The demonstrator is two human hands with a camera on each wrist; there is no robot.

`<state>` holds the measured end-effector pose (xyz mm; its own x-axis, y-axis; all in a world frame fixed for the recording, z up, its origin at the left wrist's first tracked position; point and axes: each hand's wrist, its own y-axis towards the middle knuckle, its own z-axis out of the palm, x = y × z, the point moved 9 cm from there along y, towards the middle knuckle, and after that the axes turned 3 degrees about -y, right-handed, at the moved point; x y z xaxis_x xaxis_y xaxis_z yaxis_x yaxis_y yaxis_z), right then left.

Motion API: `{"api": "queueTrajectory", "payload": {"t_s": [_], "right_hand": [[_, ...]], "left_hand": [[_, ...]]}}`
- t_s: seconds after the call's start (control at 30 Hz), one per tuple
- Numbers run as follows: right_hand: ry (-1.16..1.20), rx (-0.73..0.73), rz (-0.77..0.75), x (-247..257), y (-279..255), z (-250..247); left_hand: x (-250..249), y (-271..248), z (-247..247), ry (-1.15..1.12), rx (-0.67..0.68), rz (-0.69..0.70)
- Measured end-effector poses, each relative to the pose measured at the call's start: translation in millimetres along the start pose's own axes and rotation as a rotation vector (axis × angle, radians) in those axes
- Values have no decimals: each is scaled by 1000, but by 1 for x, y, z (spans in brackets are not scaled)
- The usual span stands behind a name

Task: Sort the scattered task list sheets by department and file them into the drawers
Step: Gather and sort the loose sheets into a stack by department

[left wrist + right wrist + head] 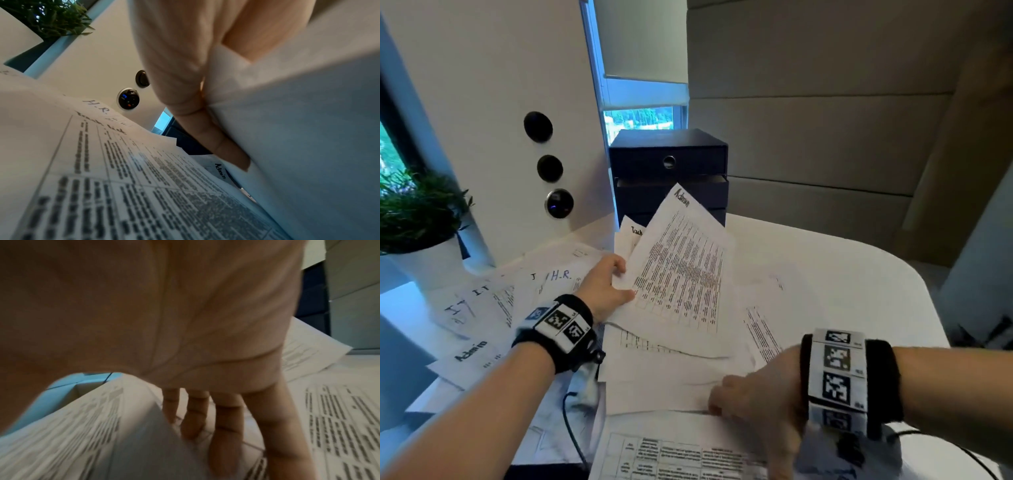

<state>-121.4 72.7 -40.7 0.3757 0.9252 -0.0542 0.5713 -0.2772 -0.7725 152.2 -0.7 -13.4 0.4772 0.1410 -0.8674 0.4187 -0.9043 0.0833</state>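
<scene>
Left hand pinches the Admin sheet, which hides the lower drawers; right fingers, spread on loose sheets, show only in the wrist view.

Sheets before drawers

— What's the left hand got?
— Its grip pinches a sheet headed "Admin", lifted and tilted in front of the dark drawer unit at the worktop's far edge.
— And the right hand?
— Down on the loose sheets near the front edge; its fingers are blurred.
</scene>
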Motion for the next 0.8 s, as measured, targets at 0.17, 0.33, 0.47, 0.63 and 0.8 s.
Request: {"api": "queueTrajectory", "payload": {"t_s": [0.17, 0.33, 0.47, 0.63, 0.8], "right_hand": [[-8, -202, -18, 4, 8, 11], [-29, -297, -63, 2, 2, -3], [-98, -592, 69, -26, -20, -79], [-96, -1024, 311, -70, -40, -176], [-220, -1095, 401, -77, -29, -215]], "left_hand": [[-20, -13, 0, 62, -68, 69], [-23, -22, -4, 19, -71, 65], [-34, -28, -4, 23, -61, 112], [-47, -36, 4, -45, 25, 72], [-44, -44, 15, -317, 169, -91]]}}
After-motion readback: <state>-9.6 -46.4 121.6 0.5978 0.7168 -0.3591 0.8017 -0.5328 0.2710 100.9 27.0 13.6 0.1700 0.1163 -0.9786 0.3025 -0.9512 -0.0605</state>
